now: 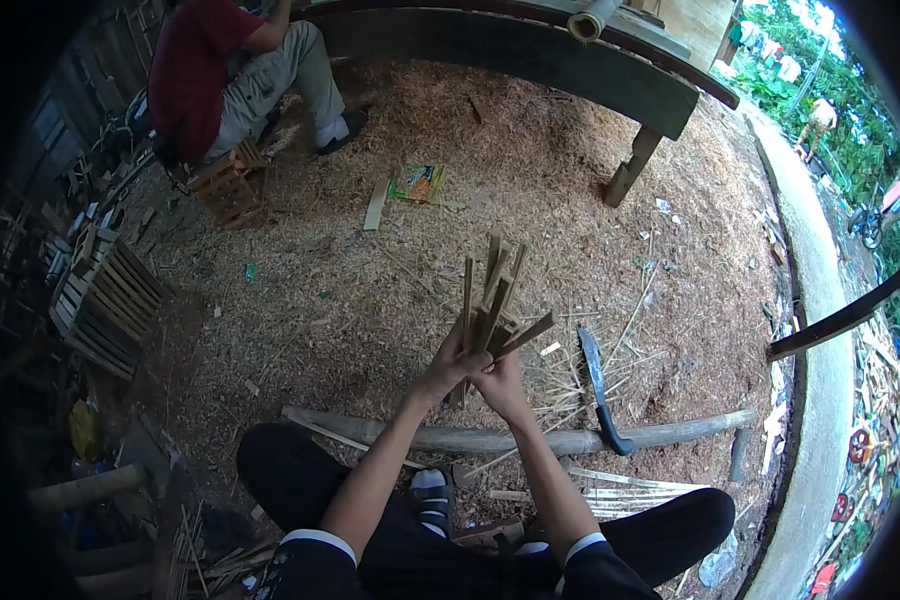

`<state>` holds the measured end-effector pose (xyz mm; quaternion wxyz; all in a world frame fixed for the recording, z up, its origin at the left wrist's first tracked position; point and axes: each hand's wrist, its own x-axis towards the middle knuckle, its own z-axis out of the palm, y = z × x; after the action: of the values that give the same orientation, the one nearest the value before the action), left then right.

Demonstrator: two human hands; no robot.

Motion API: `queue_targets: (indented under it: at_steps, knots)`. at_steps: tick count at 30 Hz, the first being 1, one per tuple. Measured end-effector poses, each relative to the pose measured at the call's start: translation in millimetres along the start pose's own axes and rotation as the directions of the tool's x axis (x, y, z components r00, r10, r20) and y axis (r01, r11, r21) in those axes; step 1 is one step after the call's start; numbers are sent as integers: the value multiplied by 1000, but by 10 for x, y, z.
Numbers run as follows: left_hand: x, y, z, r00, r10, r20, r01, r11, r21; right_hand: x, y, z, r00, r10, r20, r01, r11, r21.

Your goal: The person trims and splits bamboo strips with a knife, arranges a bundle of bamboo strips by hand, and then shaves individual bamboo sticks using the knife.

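Both hands come together in front of the body around a bundle of thin wooden strips (492,300). My left hand (452,364) wraps the bundle from the left, and my right hand (500,385) closes on it from the right, touching the left hand. The strips fan out upward at uneven heights, one leaning far to the right. Their lower ends are mostly hidden by the hands. A machete (594,375) with a dark handle lies right of the hands, its handle across a long wooden pole (450,438). Thin loose strips (635,490) lie below the pole.
A seated person (200,80) in a red shirt is at the upper left, beside a wooden crate (232,190). A slatted crate (110,295) stands at the left. A workbench (510,50) spans the top. A concrete curb (815,300) runs along the right.
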<state>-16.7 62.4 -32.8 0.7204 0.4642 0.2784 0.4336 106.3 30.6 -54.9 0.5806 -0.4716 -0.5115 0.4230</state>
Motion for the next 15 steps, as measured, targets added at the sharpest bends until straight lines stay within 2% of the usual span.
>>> queue_targets:
  at_steps: [1,3,4,6,7,8,9,10,11,12,13,14,15]
  knots:
    - [24,-12,-44,1000,2,-1,-2,1000,1,43,87,-34,999,10,44,-8,998,-55]
    - [95,-14,-135,993,34,116,-77,919,387,67,130,-63,996,25,84,-16,994,-110]
    - [103,121,-63,992,35,119,-79,919,387,87,35,-59,996,65,68,-61,997,-53]
    - [63,378,94,944,219,247,-324,750,576,88,-126,-13,993,104,50,-105,994,7]
    - [49,426,158,944,217,249,-325,750,576,79,-175,38,999,35,4,-35,999,22]
    - [33,456,219,967,187,175,-252,816,520,78,-206,74,999,-34,-42,35,999,34]
    - [21,467,242,984,150,101,-179,872,455,77,-91,69,999,-34,-41,35,999,35]
    - [31,387,178,984,149,98,-178,873,454,63,82,56,992,-112,-59,103,985,-139]
    - [59,242,67,985,156,67,-168,829,533,21,245,31,980,-191,-62,163,937,-310]
    - [79,194,22,985,169,39,-157,778,609,9,234,31,980,-192,-60,165,936,-310]
    - [80,131,10,984,175,41,-164,775,610,26,222,30,998,-59,-33,51,975,-216]
    - [84,57,14,971,241,-5,-202,826,526,58,213,28,998,69,7,-68,990,-124]
    - [97,59,43,953,298,-59,-244,866,436,64,260,9,998,63,10,-61,990,-127]
